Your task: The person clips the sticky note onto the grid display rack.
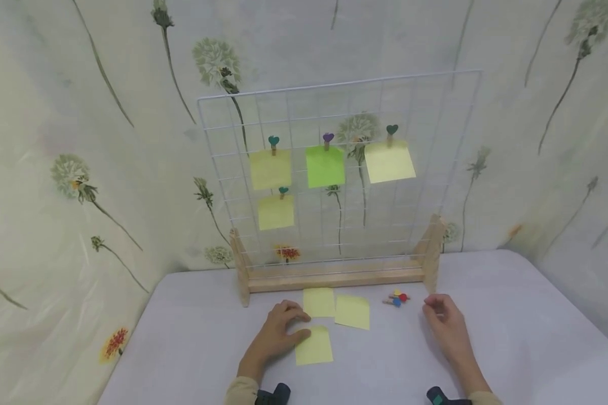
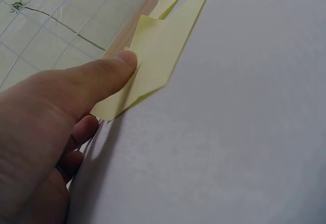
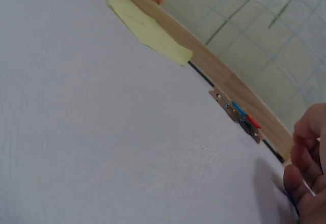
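Observation:
My left hand (image 1: 280,331) is low over the table, its thumb and forefinger apart. Its thumb overlaps the top-left part of the nearest yellow sticky note (image 1: 315,347), while the forefinger reaches close to another yellow note (image 1: 319,302). From the left wrist, the thumb (image 2: 109,76) lies across a yellow note (image 2: 155,51). A third note (image 1: 353,312) lies just to the right. My right hand (image 1: 447,325) hovers at the right with loosely bent fingers and nothing visible in them. Left of it lie small wooden clips with a red (image 1: 403,297), a blue (image 1: 397,302) and a yellow top.
Behind the notes stands a white wire grid (image 1: 365,225) on a wooden base (image 1: 334,279). Small heart-topped clips hold several notes on it, among them a green one (image 1: 325,167) and a pale yellow one (image 1: 390,162). A flower-patterned curtain (image 1: 106,225) hangs around the table.

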Tool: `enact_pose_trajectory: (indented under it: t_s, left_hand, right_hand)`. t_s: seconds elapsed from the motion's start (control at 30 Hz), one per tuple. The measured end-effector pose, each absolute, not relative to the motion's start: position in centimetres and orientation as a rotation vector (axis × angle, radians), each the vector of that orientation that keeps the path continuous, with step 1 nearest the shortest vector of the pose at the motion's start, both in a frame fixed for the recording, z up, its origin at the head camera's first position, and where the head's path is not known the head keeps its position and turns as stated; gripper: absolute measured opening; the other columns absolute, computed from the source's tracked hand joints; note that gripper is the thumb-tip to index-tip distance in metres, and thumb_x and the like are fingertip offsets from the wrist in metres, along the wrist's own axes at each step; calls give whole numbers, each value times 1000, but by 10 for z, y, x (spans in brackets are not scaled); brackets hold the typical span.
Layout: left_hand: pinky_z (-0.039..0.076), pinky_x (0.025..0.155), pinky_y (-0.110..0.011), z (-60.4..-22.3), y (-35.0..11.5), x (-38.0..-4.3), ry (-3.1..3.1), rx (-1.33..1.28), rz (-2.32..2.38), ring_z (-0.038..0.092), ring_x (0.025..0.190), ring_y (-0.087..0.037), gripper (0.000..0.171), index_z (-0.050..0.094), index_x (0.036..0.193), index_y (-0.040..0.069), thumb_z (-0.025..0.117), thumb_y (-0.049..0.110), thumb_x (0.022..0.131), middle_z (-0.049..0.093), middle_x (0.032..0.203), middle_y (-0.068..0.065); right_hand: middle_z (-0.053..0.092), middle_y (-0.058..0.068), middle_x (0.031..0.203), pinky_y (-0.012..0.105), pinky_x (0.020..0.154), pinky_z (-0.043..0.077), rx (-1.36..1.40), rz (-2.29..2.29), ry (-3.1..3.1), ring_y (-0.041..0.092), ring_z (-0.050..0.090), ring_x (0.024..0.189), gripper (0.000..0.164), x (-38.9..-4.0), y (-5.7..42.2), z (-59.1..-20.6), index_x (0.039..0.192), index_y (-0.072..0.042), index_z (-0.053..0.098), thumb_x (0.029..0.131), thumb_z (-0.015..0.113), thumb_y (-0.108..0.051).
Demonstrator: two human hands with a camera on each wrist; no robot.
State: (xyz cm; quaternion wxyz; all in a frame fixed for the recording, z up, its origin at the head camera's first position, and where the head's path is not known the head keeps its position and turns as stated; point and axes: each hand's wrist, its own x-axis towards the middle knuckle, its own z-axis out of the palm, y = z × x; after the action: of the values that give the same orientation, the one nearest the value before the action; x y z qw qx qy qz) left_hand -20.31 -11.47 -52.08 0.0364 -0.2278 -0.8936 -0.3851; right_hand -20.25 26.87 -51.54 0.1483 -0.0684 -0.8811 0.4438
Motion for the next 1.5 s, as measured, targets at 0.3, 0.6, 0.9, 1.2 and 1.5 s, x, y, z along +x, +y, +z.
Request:
enact_pose_trajectory:
  t_s: [0.3,0.6,0.9,1.2,1.5]
  left_hand:
    - [36,98,-46,-520,-117,-204,-2767,-691,-1170,47,109,-14,25,67,101,26,71,40,80,54,116,8]
    - [35,97,-46,-520,-116,-203,-2755,-687,-1176,47,107,-14,15,66,88,28,72,38,80,56,114,8]
    - [34,92,-38,-523,-115,-203,-2698,-690,-1240,52,101,-6,11,63,87,32,72,36,80,63,102,18]
    - [49,89,-27,-529,-115,-207,-2571,-698,-1501,61,90,-4,10,66,93,25,67,31,86,68,91,13]
    - [48,84,-25,-519,-113,-206,-2632,-478,-1628,60,90,-5,16,64,94,28,63,42,87,66,94,12]
  right_hand:
    - [61,6,104,12,71,41,-88,1204,-2584,-6,45,84,18,-207,263,-515,111,-9,54,95,52,-15]
    - [62,7,108,14,72,42,-100,1188,-2619,-3,47,85,18,-212,258,-512,113,-10,54,96,51,-17]
    - [62,7,109,18,73,43,-102,1161,-2649,3,49,87,18,-212,257,-512,113,-11,54,96,50,-18]
    - [63,9,110,19,75,44,-49,1168,-2649,9,52,92,18,-212,255,-512,112,-10,55,96,51,-18]
    - [64,4,104,16,73,44,30,1180,-2630,-5,50,86,16,-211,253,-512,110,-12,57,95,55,-18]
